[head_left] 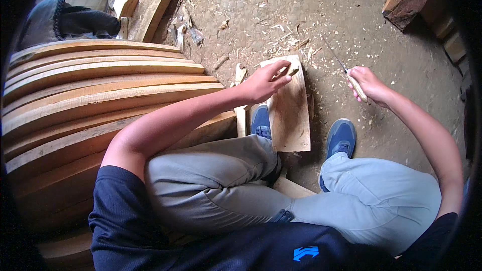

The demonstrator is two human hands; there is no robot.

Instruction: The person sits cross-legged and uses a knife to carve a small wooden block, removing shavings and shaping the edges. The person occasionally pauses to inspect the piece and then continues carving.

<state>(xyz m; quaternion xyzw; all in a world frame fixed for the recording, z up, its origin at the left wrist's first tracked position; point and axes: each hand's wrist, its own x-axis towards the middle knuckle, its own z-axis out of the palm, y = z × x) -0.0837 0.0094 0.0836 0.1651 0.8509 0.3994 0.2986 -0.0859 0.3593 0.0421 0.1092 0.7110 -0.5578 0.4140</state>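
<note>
My right hand (368, 86) is closed around the pale handle of a knife (342, 63), whose long thin blade points away and to the left, above the ground. Over the far end of a pale wooden block (290, 115), my left hand (265, 82) pinches a small brownish piece (293, 71) between thumb and fingers. That piece is too small to name; it looks like a bit of wood. The block stands between my two blue shoes, its far part partly hidden by my left hand.
Long sawn planks (115, 88) lie stacked at my left. Wood shavings (301, 43) are scattered over the dirt ground (246, 5). A heavy timber (407, 0) juts in at the far right. Dark cloth (85, 21) shows at the far left, beside a curved board (159, 7).
</note>
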